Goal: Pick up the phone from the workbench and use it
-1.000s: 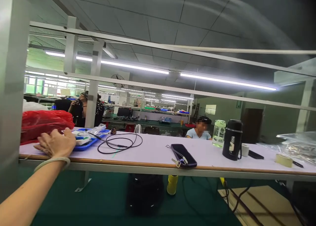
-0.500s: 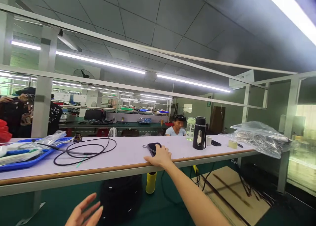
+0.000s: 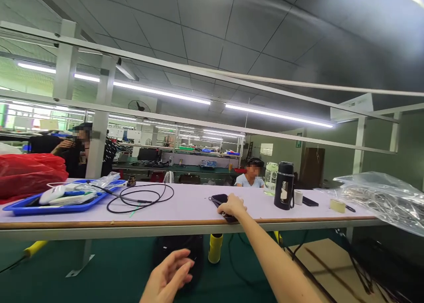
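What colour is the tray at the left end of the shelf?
Blue. The tray shows clearly in the head view, holding white items, beside a red bag.

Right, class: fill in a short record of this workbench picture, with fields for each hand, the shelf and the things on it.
right hand: laid on a flat black phone at the shelf's front edge
left hand: open, low, holding nothing
shelf: long pale board with wood trim
left on shelf: blue plastic tray, red plastic bag, looped black cable
right on shelf: black flask, clear bottle, tape roll
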The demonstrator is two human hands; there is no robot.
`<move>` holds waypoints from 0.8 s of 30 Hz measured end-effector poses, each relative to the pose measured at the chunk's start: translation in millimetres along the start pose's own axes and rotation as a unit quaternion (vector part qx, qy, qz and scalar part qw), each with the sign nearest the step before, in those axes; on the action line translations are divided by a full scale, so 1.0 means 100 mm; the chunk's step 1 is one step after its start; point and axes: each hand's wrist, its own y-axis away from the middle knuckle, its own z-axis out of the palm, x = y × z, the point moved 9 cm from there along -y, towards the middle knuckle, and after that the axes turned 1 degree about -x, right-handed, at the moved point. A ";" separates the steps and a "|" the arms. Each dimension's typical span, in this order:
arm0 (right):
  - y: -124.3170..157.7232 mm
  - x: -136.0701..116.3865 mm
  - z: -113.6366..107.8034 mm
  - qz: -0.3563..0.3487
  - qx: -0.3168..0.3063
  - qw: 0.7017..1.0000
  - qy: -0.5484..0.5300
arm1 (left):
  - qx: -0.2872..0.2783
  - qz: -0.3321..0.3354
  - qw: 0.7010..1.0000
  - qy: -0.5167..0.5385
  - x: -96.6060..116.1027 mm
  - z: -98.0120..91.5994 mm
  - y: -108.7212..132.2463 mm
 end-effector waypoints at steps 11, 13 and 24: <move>-0.17 0.16 -0.03 0.009 0.022 0.999 -0.022 | -0.063 0.066 0.996 -0.024 0.52 0.82 -0.78; -0.22 0.25 -0.05 0.010 0.033 0.999 -0.027 | -0.058 0.070 0.995 -0.028 0.49 0.86 -0.86; -0.47 0.90 -0.42 0.037 0.137 0.984 -0.106 | -0.080 0.053 0.995 0.004 0.33 1.16 -1.12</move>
